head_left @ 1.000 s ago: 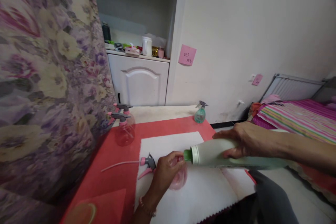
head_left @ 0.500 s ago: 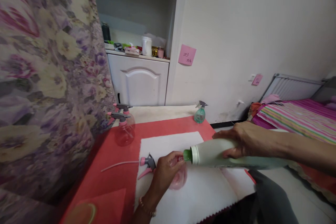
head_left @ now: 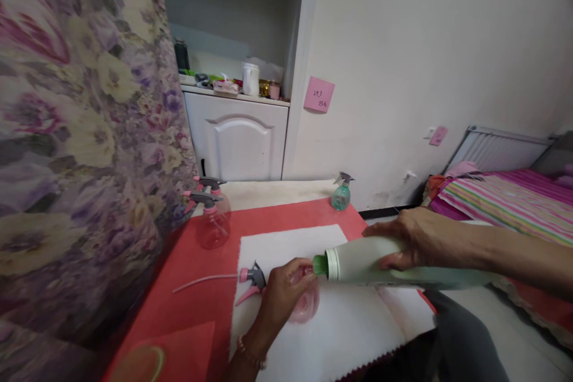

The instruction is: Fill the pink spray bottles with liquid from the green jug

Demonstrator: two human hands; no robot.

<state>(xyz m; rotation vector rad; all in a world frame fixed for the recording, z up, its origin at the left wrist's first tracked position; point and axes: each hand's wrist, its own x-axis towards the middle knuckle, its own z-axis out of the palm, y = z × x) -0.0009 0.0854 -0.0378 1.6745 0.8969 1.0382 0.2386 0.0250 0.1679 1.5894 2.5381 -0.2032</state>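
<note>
My left hand point(head_left: 286, 286) is closed round the neck of a clear pink bottle point(head_left: 307, 305) that stands on a white cloth point(head_left: 353, 334). My right hand point(head_left: 412, 242) grips a large pale green bottle point(head_left: 362, 259) from above, tipped nearly flat. Its green spout point(head_left: 319, 264) points left and sits at the pink bottle's mouth, which my left fingers partly hide. Left of my left hand lies a grey and pink spray head point(head_left: 254, 279) with a long pink tube point(head_left: 201, 282). Any liquid flow is too small to make out.
Two pink spray bottles point(head_left: 213, 228) stand at the left on the red table cover point(head_left: 179, 286). A green spray bottle point(head_left: 341, 197) is at the table's back right. A floral curtain point(head_left: 89, 131) hangs left; a bed point(head_left: 514, 191) is at the far right.
</note>
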